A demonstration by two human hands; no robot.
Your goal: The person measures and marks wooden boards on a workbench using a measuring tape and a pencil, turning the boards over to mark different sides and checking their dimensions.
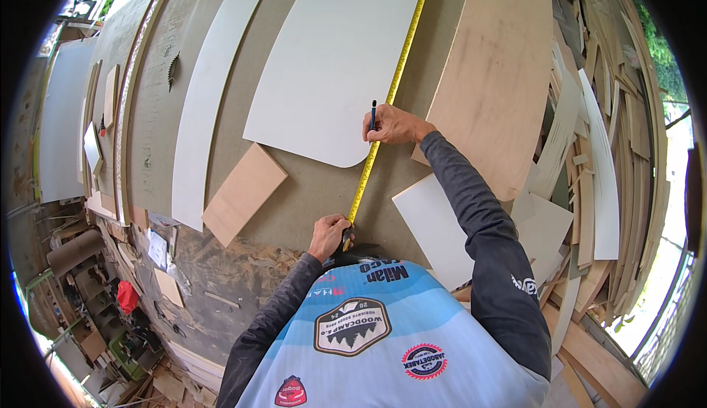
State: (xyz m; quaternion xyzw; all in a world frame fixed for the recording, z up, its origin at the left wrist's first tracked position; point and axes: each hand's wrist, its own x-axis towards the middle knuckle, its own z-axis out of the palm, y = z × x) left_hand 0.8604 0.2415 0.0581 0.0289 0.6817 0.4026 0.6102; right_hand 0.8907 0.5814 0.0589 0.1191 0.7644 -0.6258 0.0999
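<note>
My left hand [328,237] is closed around the case of a tape measure [346,240], close to my body. From it the yellow blade [401,65] runs away from me along the right edge of a large white panel [335,62], which has a rounded near right corner. My right hand [398,125] pinches a dark blue pencil [373,115], held upright at that edge beside the blade. Its fingers cover the pencil's lower end, so I cannot tell whether the tip touches the panel.
A plywood sheet [493,76] lies to the right, above a white offcut [434,224]. To the left are a narrow white strip [217,99] and a small plywood piece [244,194]. Wood scraps [637,135] pile up at the far right. A dark toothed piece [173,71] lies at the left.
</note>
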